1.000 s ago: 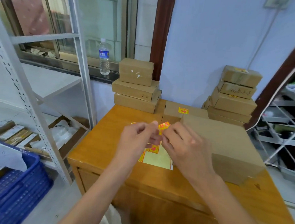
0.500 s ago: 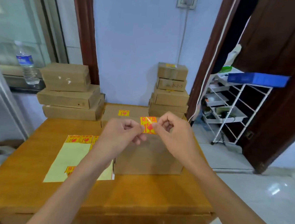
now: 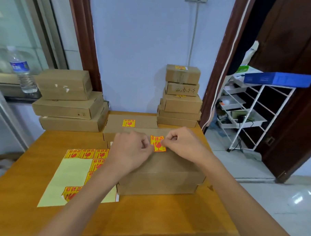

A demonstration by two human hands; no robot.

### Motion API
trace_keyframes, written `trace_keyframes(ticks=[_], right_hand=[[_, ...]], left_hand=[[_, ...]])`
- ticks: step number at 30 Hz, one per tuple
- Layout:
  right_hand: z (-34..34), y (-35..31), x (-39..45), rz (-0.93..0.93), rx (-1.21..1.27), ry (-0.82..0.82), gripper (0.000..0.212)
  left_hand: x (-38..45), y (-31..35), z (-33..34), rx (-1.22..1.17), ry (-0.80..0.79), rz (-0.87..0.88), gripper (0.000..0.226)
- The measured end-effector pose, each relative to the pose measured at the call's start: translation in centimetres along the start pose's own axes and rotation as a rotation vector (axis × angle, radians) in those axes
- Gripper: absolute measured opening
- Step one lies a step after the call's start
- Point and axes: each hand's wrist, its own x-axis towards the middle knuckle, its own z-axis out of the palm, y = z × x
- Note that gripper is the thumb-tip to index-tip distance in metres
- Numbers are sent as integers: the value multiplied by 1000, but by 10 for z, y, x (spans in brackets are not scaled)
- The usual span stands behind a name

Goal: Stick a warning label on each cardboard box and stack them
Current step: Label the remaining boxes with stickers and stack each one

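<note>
A yellow-and-red warning label [image 3: 157, 143] is pinched between my left hand [image 3: 132, 150] and my right hand [image 3: 183, 145], each holding one side edge. It hangs low over the top of a large cardboard box [image 3: 164, 171] in front of me on the wooden table [image 3: 40, 218]; whether it touches the box I cannot tell. Behind it lies a flat box [image 3: 133, 121] with a label stuck on top. A pale yellow label sheet [image 3: 73, 175] with several labels lies to the left.
Three cardboard boxes [image 3: 68, 99] are stacked at the back left, and a taller stack [image 3: 180, 95] stands at the back right against the wall. A water bottle [image 3: 23, 71] stands on the window sill. A white wire rack [image 3: 247, 111] stands beyond the table's right edge.
Both hands carried the label from over the sheet to the right and down over the large box. My head turned right, away from the window.
</note>
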Motion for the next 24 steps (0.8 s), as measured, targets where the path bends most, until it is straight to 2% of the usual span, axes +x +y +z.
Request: trace_keyframes(ticks=[6, 12, 14, 16, 19, 24], right_hand=[[1, 2, 1, 9, -73, -45, 32], [5, -3, -7, 4, -238, 46, 25], [5, 0, -13, -59, -316, 115, 22], [6, 6, -21, -174, -298, 141, 31], [3, 12, -27, -283, -194, 72, 33], [2, 20, -30, -232, -199, 0, 24]], left_hand=[[0, -4, 8, 29, 3, 20, 31], [-1, -10, 12, 71, 63, 62, 28], [-2, -15, 10, 69, 83, 119, 22], [0, -21, 9, 94, 70, 176, 24], [3, -29, 11, 39, 15, 201, 26], [2, -43, 21, -149, 34, 246, 19]])
